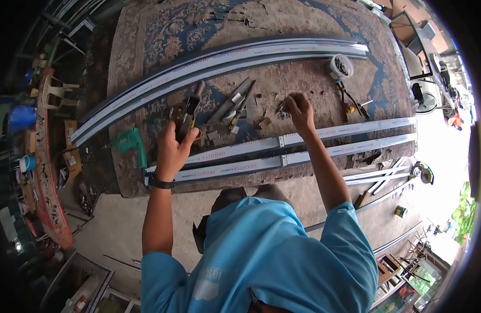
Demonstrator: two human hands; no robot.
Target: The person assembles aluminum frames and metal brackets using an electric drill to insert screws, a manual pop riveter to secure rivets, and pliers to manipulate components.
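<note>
My left hand [175,148], a dark band at its wrist, is closed around the lower end of a dark hand tool with a long grip [192,106]; its exact kind is unclear. My right hand [301,112] is over the table with its fingers curled together, right at a small heap of metal bits [283,110]. What its fingertips pinch is hidden. Between my hands lie long pointed metal blades [234,99], a yellow-and-black-handled tool [233,121] and small metal pieces [214,136]. Closest to me are two white-filmed metal profiles [240,167], joined by small brackets [283,150].
More long profiles [219,60] lie across the far side of the carpet-covered table [282,21]. A white tub of small fasteners [341,67] stands at right, beside pliers [350,99]. A green power drill [131,143] rests at left. A chop saw [423,172] is on the floor.
</note>
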